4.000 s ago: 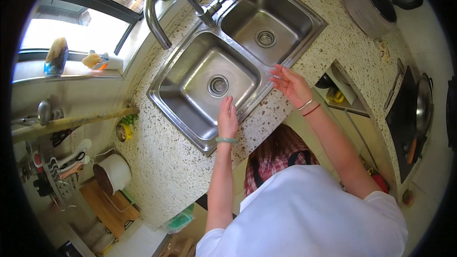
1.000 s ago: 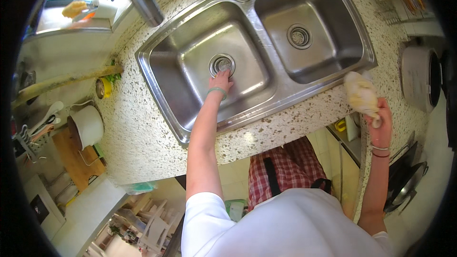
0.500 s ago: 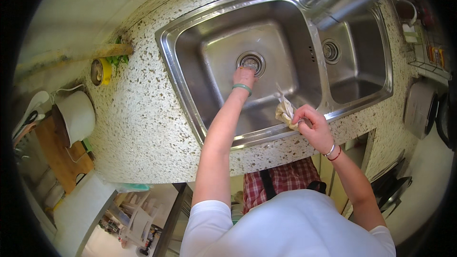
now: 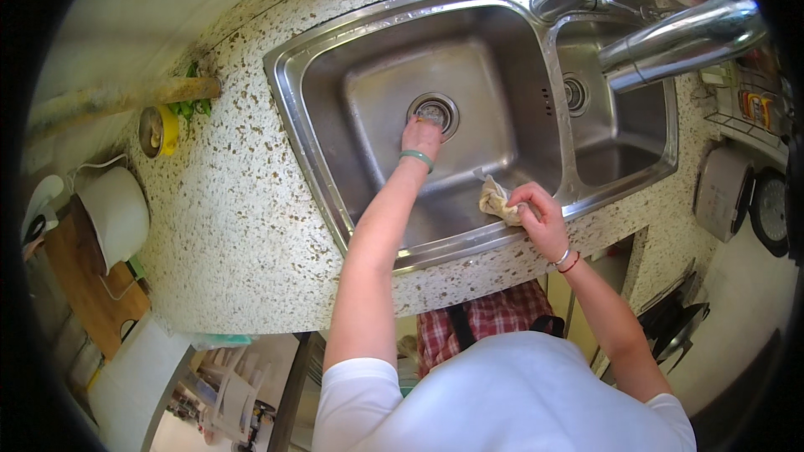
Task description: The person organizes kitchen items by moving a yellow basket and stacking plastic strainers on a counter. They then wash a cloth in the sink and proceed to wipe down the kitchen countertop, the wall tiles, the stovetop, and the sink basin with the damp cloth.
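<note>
Work at the double sink (image 4: 300,117) looks under way rather than finished, judging by the rag out over the metal and one of the hands down at a drain. Nearest, past the white shirt (image 4: 511,393) and the red checked cloth (image 4: 511,308) below it, comes the speckled desk (image 4: 234,209), and then the right hand (image 4: 540,219), at the front edge of the larger basin. Its fingers are drawn in, thumb and forefinger pinching a crumpled, pale yellowish rag (image 4: 497,202), which hangs bunched over the basin's front side; whether it touches the steel there I cannot tell. Farther in, the left hand (image 4: 421,137), with a green bangle (image 4: 416,159) at its wrist, reaches to the near side of the round drain (image 4: 441,105) in the larger basin. Its fingers point downward and their tips are partly hidden, so how far they are spread, and whether they grip anything, does not show. Rag and drain are apart: by the look of it, whatever the left hand is doing at the drain is not yet done, and the right hand has its rag ready at the front. Beyond, small glints along the back rim seem to be water drops, which suggests that this strip is not dried. Off to the right, the faucet (image 4: 682,46) hangs over the smaller basin (image 4: 624,130), and neither hand is near that side's drain.
</note>
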The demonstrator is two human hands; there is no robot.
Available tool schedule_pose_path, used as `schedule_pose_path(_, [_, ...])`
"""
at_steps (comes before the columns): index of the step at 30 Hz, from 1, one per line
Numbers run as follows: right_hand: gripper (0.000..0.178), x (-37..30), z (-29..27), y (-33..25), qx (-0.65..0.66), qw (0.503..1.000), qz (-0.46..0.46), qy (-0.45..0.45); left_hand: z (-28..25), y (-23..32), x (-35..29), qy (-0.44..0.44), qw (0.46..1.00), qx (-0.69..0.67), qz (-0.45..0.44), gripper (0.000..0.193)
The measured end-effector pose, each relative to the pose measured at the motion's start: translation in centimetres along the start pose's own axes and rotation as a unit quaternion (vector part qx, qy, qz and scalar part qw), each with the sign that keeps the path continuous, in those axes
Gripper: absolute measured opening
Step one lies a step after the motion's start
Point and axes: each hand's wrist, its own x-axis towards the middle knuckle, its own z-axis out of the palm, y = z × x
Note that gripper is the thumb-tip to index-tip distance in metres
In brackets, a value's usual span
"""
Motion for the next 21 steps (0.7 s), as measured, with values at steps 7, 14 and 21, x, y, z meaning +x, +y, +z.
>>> schedule_pose_path(7, [0.016, -0.5, 0.1, 0.0, -0.015, 0.998, -0.062, 0.011, -0.3, -1.4, -0.5, 0.042, 0.997, -0.013, 0.065, 0.021])
schedule_pose_path(14, [0.017, -0.7, -0.1, 0.4, -0.002, 0.997, -0.07, 0.022, -1.6, -0.4, -1.2, 0.003, 0.996, -0.066, 0.053, 0.033])
schedule_pose_path(21, [0.016, -0.9, 0.0, 0.4, -0.006, 0.995, -0.085, 0.045, -2.4, 0.9, -0.1, 0.064, 0.994, -0.01, 0.083, 0.063])
